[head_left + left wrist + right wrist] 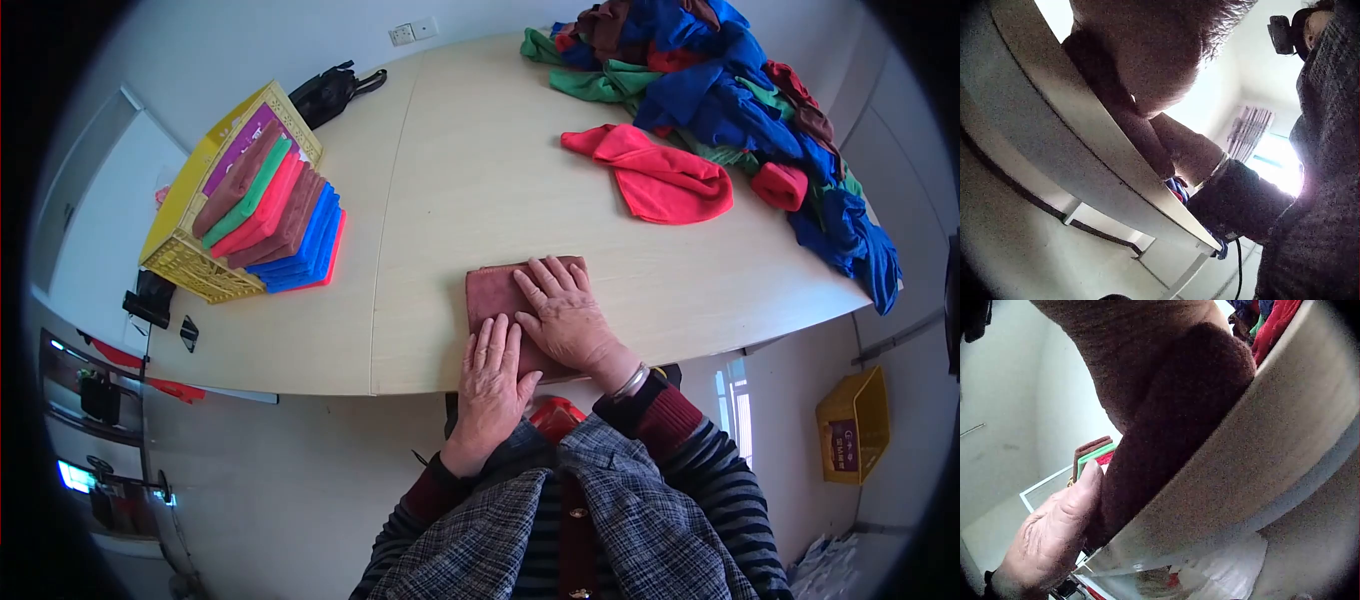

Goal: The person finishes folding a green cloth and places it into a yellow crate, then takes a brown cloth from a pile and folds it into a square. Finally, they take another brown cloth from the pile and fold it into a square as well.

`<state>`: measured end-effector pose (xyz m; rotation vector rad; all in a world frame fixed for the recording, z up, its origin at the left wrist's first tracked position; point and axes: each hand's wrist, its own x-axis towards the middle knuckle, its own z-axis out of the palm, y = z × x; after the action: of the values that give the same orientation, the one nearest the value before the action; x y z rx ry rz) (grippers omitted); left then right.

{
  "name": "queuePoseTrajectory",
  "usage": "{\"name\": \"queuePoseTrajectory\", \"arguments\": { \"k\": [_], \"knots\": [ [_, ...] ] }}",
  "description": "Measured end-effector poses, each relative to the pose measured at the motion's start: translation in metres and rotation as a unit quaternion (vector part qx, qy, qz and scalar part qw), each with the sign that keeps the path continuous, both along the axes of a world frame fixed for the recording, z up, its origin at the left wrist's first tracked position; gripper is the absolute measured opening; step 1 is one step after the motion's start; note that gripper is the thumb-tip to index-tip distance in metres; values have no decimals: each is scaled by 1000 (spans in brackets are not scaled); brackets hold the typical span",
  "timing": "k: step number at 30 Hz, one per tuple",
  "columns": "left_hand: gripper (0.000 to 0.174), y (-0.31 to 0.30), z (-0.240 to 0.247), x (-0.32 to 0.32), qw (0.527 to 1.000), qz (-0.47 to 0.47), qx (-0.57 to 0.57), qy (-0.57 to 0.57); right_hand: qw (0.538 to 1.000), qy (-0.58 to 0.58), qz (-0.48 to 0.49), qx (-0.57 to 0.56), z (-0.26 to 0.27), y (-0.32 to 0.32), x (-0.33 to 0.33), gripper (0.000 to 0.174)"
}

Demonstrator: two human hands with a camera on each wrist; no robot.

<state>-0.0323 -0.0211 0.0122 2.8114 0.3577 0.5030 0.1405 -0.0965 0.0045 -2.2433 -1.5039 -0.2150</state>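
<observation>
While pressed flat, cloth (492, 293) looks squarish

Table (450, 170): is carrying these.
Near edge: folded brown cloth (492, 292) is lying flat.
Left: yellow crate (175, 250) is lying tipped, stacked cloths (290, 225) spilling out.
Far right: cloth heap (720, 90) is sprawling, red cloth (660, 180) beside it.
Far edge: black bag (330, 90) is sitting.

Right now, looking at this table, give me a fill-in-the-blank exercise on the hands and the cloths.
1. The left hand and the right hand both lie flat on a folded cloth whose colour is ____.
2. The crate tipped at the left of the table, with stacked cloths in it, is ____.
3. The loose cloth lying alone before the unfolded pile is ____.
Missing words: brown; yellow; red.
</observation>
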Motion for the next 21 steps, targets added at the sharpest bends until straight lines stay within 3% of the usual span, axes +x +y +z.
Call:
{"name": "queuePoseTrajectory", "arguments": {
  "k": [6,9,14,17,18,21],
  "knots": [
    [65,-5,9,-9,1000,-4,19,-13,1000,-1,0,12,6,4,-1,61],
    [56,1,4,-10,996,-31,84,-12,999,-14,-37,-27,8,4,2,61],
    [50,6,7,-13,997,-22,77,-5,997,5,-53,-54,30,-7,-6,62],
    [51,7,8,-19,997,-24,67,9,970,77,-65,-220,61,-17,-11,62],
    [51,6,6,-20,998,-22,64,10,970,77,-63,-223,59,-17,-11,62],
    [54,10,1,-15,994,-77,-43,-63,991,-89,87,-50,51,-8,-5,66]
  ]
}}
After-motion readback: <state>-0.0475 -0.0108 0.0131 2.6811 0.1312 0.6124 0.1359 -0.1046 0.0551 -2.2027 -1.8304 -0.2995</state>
